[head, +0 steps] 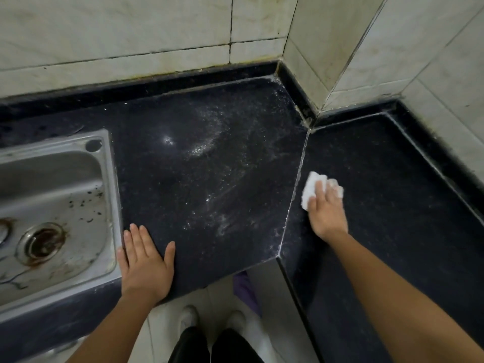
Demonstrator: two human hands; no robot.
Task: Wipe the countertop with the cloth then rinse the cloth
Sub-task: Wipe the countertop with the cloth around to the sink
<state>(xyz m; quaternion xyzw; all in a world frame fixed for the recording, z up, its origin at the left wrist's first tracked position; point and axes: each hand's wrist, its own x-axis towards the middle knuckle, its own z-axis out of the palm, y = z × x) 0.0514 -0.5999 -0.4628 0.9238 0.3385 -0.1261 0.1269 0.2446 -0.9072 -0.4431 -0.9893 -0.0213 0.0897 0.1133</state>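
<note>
The white cloth lies on the right slab of the dark tabletop, just beside the seam, pressed flat under the straight fingers of the right hand. The left hand rests spread on the tabletop against the steel sink. Tiled walls close in the corner.

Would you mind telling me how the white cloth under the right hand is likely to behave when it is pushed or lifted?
The cloth looks bunched and wrinkled, so it is probably floppy and would sag when lifted. It is small beside the right hand pressing it, so likely light.
</note>
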